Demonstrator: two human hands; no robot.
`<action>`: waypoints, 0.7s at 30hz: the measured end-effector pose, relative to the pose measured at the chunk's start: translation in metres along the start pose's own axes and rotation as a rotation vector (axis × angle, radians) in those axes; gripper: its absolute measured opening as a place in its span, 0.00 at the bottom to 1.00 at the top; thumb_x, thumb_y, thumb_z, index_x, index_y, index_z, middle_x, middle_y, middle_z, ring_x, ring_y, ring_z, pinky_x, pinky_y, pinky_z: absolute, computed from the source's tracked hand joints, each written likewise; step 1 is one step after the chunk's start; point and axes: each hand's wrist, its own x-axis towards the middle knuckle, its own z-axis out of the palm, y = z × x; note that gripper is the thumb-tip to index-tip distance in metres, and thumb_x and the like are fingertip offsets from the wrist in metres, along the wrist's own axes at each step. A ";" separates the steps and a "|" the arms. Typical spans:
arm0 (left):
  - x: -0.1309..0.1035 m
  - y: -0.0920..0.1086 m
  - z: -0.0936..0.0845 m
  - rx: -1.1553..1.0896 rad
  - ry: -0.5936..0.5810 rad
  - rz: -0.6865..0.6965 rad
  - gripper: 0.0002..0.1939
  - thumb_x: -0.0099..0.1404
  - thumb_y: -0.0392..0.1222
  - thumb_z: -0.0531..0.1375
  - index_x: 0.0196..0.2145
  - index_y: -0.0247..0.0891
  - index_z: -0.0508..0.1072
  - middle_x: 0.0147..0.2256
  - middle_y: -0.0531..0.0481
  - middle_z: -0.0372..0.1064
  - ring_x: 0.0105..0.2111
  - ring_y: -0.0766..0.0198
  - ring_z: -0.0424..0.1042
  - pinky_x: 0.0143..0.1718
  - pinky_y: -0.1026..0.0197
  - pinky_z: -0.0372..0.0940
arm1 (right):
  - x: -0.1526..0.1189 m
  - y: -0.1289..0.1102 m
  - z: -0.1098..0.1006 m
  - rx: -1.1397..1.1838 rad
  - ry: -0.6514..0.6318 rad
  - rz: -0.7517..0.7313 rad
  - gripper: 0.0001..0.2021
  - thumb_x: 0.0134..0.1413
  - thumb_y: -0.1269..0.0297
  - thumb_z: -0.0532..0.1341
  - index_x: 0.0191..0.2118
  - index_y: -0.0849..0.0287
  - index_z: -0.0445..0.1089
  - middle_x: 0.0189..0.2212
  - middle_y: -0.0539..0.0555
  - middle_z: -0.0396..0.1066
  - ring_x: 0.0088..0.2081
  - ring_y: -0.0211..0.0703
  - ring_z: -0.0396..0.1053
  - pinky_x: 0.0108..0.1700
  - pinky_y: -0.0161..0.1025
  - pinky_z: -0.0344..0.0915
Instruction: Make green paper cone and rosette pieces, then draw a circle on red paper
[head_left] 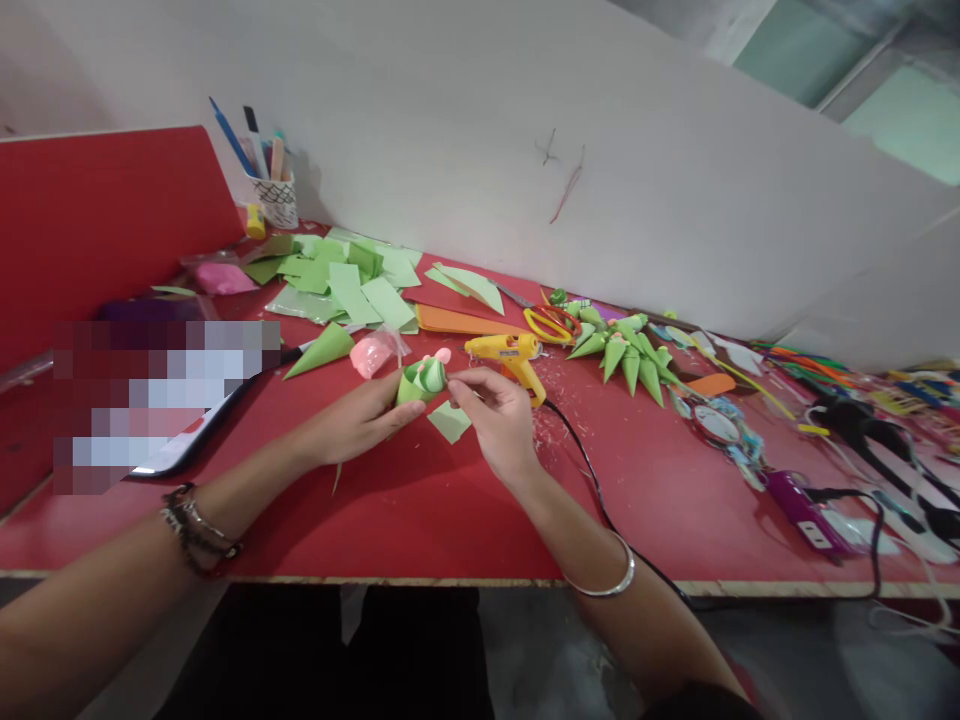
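Note:
My left hand (pixel 360 420) is wrapped around a light green paper cone (pixel 412 388), with its wide end up and a curl of striped green paper and small pink bits at the mouth. The thumb lies along the near side. From the right, my right hand (pixel 495 415) pinches at the rim of the cone, its fingertips pressed together; any small piece between them is hidden. Just beyond stands a yellow glue gun (pixel 510 352). Below the fingers a pale green paper square (pixel 450 422) lies on the red table (pixel 375 530). Another green paper cone (pixel 322 350) lies further left.
A bag of pink material (pixel 375 352) sits behind my left hand. Green paper pieces (pixel 345 280) are heaped at the back. To the right are scissors (pixel 551 325), finished green cones (pixel 630 360), a purple power strip (pixel 814 515) and a black cord (pixel 592 480). A pen cup (pixel 277 200) stands back left.

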 end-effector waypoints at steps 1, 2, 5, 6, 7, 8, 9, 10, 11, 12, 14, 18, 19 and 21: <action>0.000 0.000 0.000 0.002 -0.003 -0.001 0.21 0.66 0.51 0.44 0.48 0.34 0.62 0.28 0.50 0.65 0.32 0.63 0.64 0.35 0.64 0.61 | 0.000 0.000 0.000 -0.001 -0.006 -0.005 0.03 0.46 0.65 0.61 0.28 0.57 0.71 0.27 0.50 0.70 0.31 0.37 0.68 0.35 0.36 0.67; 0.000 0.000 0.000 0.003 -0.006 -0.001 0.21 0.66 0.51 0.44 0.48 0.34 0.62 0.28 0.50 0.65 0.32 0.63 0.64 0.35 0.64 0.61 | 0.000 0.000 0.000 -0.003 -0.012 -0.010 0.03 0.46 0.65 0.61 0.28 0.57 0.71 0.27 0.49 0.70 0.31 0.37 0.68 0.35 0.36 0.67; 0.000 0.000 0.001 0.006 -0.009 0.013 0.20 0.65 0.51 0.45 0.46 0.34 0.63 0.30 0.50 0.65 0.33 0.63 0.64 0.36 0.64 0.61 | 0.001 0.000 0.000 -0.011 -0.030 -0.021 0.03 0.46 0.66 0.60 0.28 0.57 0.70 0.26 0.49 0.68 0.30 0.36 0.67 0.33 0.35 0.66; 0.000 0.000 0.000 0.006 -0.009 0.017 0.20 0.65 0.51 0.45 0.45 0.34 0.63 0.31 0.49 0.66 0.33 0.63 0.64 0.36 0.64 0.61 | 0.001 0.000 0.000 -0.011 -0.036 -0.022 0.03 0.46 0.66 0.60 0.28 0.58 0.70 0.26 0.49 0.67 0.30 0.35 0.66 0.32 0.34 0.65; 0.000 0.000 0.000 0.007 -0.012 0.021 0.20 0.65 0.51 0.45 0.45 0.34 0.63 0.32 0.49 0.66 0.34 0.63 0.64 0.37 0.64 0.61 | 0.001 0.000 0.000 -0.010 -0.041 -0.020 0.02 0.46 0.66 0.60 0.28 0.58 0.70 0.26 0.48 0.67 0.29 0.35 0.66 0.32 0.34 0.65; 0.000 0.000 0.000 0.007 -0.014 0.025 0.19 0.65 0.51 0.45 0.45 0.34 0.63 0.33 0.48 0.66 0.35 0.62 0.65 0.37 0.64 0.61 | 0.001 0.000 0.000 -0.007 -0.047 -0.016 0.02 0.46 0.66 0.60 0.28 0.58 0.70 0.26 0.48 0.67 0.29 0.35 0.66 0.32 0.34 0.65; 0.000 0.000 0.000 0.005 -0.016 0.031 0.19 0.65 0.50 0.45 0.45 0.34 0.62 0.35 0.48 0.67 0.36 0.62 0.65 0.38 0.64 0.61 | 0.001 0.000 0.000 -0.003 -0.052 -0.011 0.02 0.46 0.66 0.61 0.28 0.58 0.69 0.26 0.48 0.67 0.29 0.34 0.65 0.32 0.34 0.64; 0.000 -0.001 0.000 0.003 -0.020 0.036 0.19 0.65 0.50 0.45 0.46 0.34 0.62 0.37 0.47 0.67 0.37 0.62 0.65 0.39 0.63 0.61 | 0.001 0.000 0.000 -0.003 -0.058 -0.003 0.02 0.45 0.66 0.61 0.28 0.58 0.69 0.26 0.48 0.67 0.28 0.34 0.65 0.32 0.34 0.64; 0.000 -0.001 0.000 0.002 -0.022 0.039 0.19 0.65 0.50 0.46 0.47 0.34 0.61 0.39 0.47 0.67 0.38 0.62 0.65 0.39 0.63 0.61 | 0.001 0.000 0.000 -0.005 -0.062 0.003 0.02 0.45 0.66 0.61 0.28 0.58 0.69 0.26 0.48 0.67 0.28 0.34 0.65 0.32 0.34 0.64; 0.000 -0.002 0.000 0.000 -0.026 0.040 0.19 0.65 0.49 0.46 0.47 0.35 0.61 0.40 0.46 0.66 0.38 0.62 0.65 0.40 0.63 0.61 | 0.001 -0.001 0.000 -0.008 -0.064 0.008 0.03 0.45 0.65 0.61 0.28 0.58 0.69 0.26 0.48 0.67 0.28 0.34 0.65 0.32 0.34 0.64; 0.000 -0.003 0.000 0.002 -0.033 0.038 0.18 0.65 0.49 0.46 0.47 0.35 0.61 0.40 0.46 0.67 0.37 0.62 0.65 0.39 0.63 0.61 | 0.001 -0.001 -0.001 -0.003 -0.069 0.018 0.03 0.44 0.65 0.62 0.27 0.58 0.68 0.26 0.48 0.67 0.28 0.34 0.65 0.32 0.34 0.64; -0.001 -0.005 0.000 0.019 -0.027 0.043 0.18 0.65 0.49 0.47 0.46 0.35 0.62 0.38 0.47 0.68 0.35 0.63 0.65 0.36 0.63 0.61 | 0.003 0.000 -0.002 0.055 -0.113 0.044 0.04 0.42 0.64 0.63 0.27 0.57 0.68 0.25 0.47 0.67 0.27 0.33 0.65 0.32 0.33 0.65; -0.001 -0.005 0.000 0.019 -0.022 0.045 0.18 0.65 0.49 0.47 0.47 0.35 0.61 0.38 0.47 0.68 0.35 0.63 0.65 0.36 0.63 0.61 | 0.003 0.001 -0.002 0.062 -0.119 0.045 0.05 0.42 0.64 0.63 0.27 0.57 0.68 0.25 0.47 0.67 0.26 0.33 0.65 0.32 0.33 0.65; -0.001 -0.005 -0.001 0.015 -0.012 0.047 0.18 0.65 0.49 0.46 0.47 0.35 0.62 0.38 0.47 0.68 0.35 0.62 0.66 0.37 0.63 0.61 | 0.003 0.001 -0.003 0.053 -0.118 0.040 0.05 0.44 0.62 0.62 0.27 0.57 0.69 0.25 0.47 0.67 0.26 0.33 0.64 0.31 0.34 0.65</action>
